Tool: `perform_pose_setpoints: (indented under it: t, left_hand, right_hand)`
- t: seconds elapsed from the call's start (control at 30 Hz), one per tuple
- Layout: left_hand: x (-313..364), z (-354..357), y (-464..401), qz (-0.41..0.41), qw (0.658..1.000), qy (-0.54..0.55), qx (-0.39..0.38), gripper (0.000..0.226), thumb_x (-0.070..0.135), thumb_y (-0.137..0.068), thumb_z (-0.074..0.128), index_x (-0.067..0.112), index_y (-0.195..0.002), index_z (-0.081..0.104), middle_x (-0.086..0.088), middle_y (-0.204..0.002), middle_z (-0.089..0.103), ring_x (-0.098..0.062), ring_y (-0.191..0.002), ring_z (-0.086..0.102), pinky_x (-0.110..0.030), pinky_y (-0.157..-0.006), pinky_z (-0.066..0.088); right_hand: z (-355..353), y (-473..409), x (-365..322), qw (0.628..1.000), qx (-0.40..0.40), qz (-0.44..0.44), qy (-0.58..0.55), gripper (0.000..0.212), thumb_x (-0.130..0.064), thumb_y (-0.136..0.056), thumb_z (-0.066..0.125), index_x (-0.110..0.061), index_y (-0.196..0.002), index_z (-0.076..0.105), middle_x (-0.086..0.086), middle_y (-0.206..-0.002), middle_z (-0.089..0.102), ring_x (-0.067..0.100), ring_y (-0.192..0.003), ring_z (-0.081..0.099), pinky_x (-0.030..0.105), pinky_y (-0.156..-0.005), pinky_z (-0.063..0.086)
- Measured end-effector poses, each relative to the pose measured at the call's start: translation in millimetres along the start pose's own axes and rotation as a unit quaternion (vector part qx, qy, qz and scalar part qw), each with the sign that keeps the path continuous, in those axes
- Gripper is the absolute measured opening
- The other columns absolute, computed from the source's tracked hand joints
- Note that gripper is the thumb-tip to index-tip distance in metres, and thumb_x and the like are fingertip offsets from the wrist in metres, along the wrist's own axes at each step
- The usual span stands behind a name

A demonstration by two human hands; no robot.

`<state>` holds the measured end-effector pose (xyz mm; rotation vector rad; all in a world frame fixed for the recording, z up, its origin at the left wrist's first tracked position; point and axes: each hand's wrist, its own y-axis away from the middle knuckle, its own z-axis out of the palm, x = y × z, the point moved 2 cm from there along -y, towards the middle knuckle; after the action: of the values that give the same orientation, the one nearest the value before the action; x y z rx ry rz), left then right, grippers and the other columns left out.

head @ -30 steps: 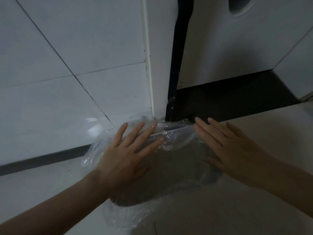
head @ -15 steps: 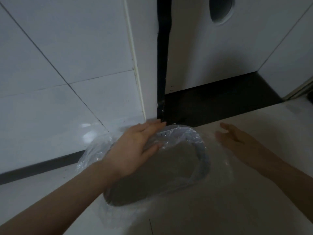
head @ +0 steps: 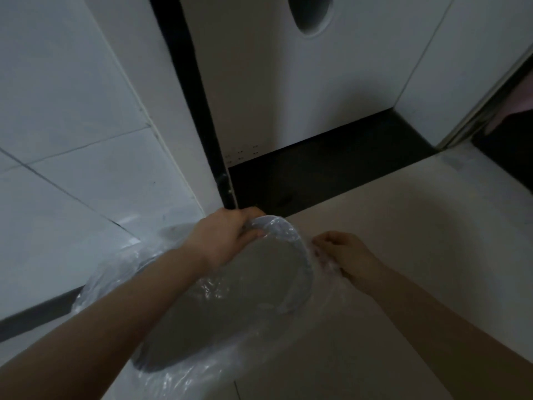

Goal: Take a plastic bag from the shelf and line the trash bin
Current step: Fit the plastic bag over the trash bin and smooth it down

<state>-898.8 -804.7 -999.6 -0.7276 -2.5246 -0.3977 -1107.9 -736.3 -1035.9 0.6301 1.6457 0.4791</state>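
Observation:
A round grey trash bin point(head: 302, 269) stands on the floor in the corner, seen from above. A clear plastic bag point(head: 219, 287) lies inside it and drapes over its rim all round. My left hand point(head: 227, 238) grips the bag-covered far rim, fingers curled over the edge. My right hand point(head: 346, 255) is at the bin's right side, fingers closed on the loose plastic hanging outside the rim. My left forearm crosses over the bin's mouth and hides part of the near rim.
White tiled wall point(head: 72, 140) rises at the left with a dark skirting strip point(head: 34, 316). A white cabinet door point(head: 288, 90) with an oval cut-out stands behind, above a black plinth point(head: 317, 171). Beige floor point(head: 403, 203) spreads to the right.
Both hands were flat and open over the bin a second ago. The left hand has curled onto the far rim, and the right has moved outside the rim and closed on the bag.

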Motion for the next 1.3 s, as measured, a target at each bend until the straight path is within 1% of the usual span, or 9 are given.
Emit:
perform_pose_setpoints:
  t: [0.2,0.33,0.43,0.6,0.67,0.77,0.87,1.1,1.3]
  left_hand:
    - [-2.7,4.6,0.4,0.002,1.000,0.006,0.013,0.026,0.036,-0.091,0.052,0.027,-0.114,0.059,-0.003,-0.092,0.071,-0.020,-0.083,0.064,-0.035,-0.073,0.051]
    - [-3.6,5.9,-1.7,0.000,1.000,0.009,0.017,0.022,0.035,-0.091,0.051,0.024,-0.107,0.062,-0.003,-0.089,0.071,-0.020,-0.082,0.064,-0.033,-0.069,0.049]
    - [-3.7,4.8,-1.1,-0.003,1.000,0.003,0.015,0.020,0.034,-0.092,0.052,0.025,-0.107,0.061,-0.004,-0.089,0.070,-0.022,-0.084,0.063,-0.032,-0.069,0.046]
    - [2.1,-2.2,13.3,0.012,0.999,-0.048,0.007,0.042,0.041,-0.092,0.048,0.030,-0.132,0.044,-0.010,-0.112,0.067,-0.028,-0.100,0.061,-0.037,-0.083,0.049]
    - [2.1,-9.5,27.6,0.025,0.997,-0.047,0.047,0.049,0.039,-0.091,0.050,0.025,-0.137,0.040,-0.012,-0.123,0.062,-0.029,-0.108,0.058,-0.037,-0.091,0.046]
    - [-3.7,-20.1,56.2,0.023,0.992,-0.052,0.109,0.051,0.036,-0.091,0.051,0.019,-0.138,0.040,-0.009,-0.135,0.054,-0.027,-0.118,0.052,-0.038,-0.104,0.036]
    - [-16.8,-26.4,91.3,-0.028,0.985,-0.065,0.158,0.051,0.037,-0.090,0.053,0.020,-0.136,0.041,-0.004,-0.142,0.046,-0.023,-0.131,0.041,-0.036,-0.111,0.021]
    - [-48.4,-23.5,169.9,-0.161,0.946,-0.080,0.268,0.051,0.032,-0.085,0.062,0.010,-0.129,0.051,-0.010,-0.135,0.054,-0.031,-0.129,0.044,-0.045,-0.109,0.023]
    - [-68.3,9.4,185.9,-0.249,0.940,0.064,0.226,0.074,0.054,-0.086,0.049,0.026,-0.145,0.017,0.005,-0.153,0.026,-0.016,-0.142,0.016,-0.036,-0.114,0.006]
  right_hand:
    - [-18.3,18.2,12.0,0.985,0.111,-0.084,-0.097,0.026,-0.047,-0.080,0.061,-0.029,-0.099,0.061,-0.006,-0.095,0.066,0.011,-0.087,0.063,0.025,-0.065,0.049]
    - [-15.1,34.2,25.3,0.986,0.080,-0.144,-0.026,0.018,-0.013,-0.074,0.073,-0.025,-0.086,0.068,-0.005,-0.073,0.069,0.000,-0.061,0.063,0.012,-0.050,0.047]
    - [-0.3,27.3,40.7,0.993,0.072,-0.095,-0.009,0.020,0.009,-0.074,0.065,-0.010,-0.069,0.065,0.008,-0.066,0.062,0.011,-0.054,0.055,0.020,-0.051,0.044]
    - [0.9,23.0,38.9,0.991,0.124,-0.044,-0.006,0.015,0.005,-0.078,0.064,-0.002,-0.090,0.067,0.010,-0.076,0.064,0.022,-0.067,0.057,0.025,-0.060,0.041]
    - [-5.3,33.8,10.1,0.965,0.194,-0.137,0.111,0.018,-0.010,-0.080,0.068,-0.020,-0.095,0.065,-0.005,-0.085,0.064,0.004,-0.074,0.058,0.018,-0.060,0.041]
    - [16.3,58.0,-49.5,0.893,0.145,-0.336,0.260,0.027,-0.019,-0.080,0.067,-0.029,-0.105,0.061,-0.015,-0.097,0.061,-0.003,-0.086,0.056,0.007,-0.070,0.039]
    - [66.0,67.9,-84.0,0.804,0.030,-0.459,0.377,0.040,-0.021,-0.079,0.068,-0.018,-0.118,0.059,-0.001,-0.112,0.063,0.015,-0.100,0.055,0.026,-0.083,0.043]
    - [167.2,55.3,-94.4,0.688,-0.106,-0.519,0.496,0.050,-0.026,-0.082,0.065,-0.019,-0.129,0.048,0.000,-0.130,0.054,0.021,-0.116,0.045,0.034,-0.094,0.037]
    - [205.3,40.4,-92.3,0.653,-0.166,-0.493,0.551,0.048,-0.035,-0.085,0.060,-0.021,-0.129,0.046,0.000,-0.127,0.055,0.020,-0.114,0.046,0.038,-0.097,0.037]
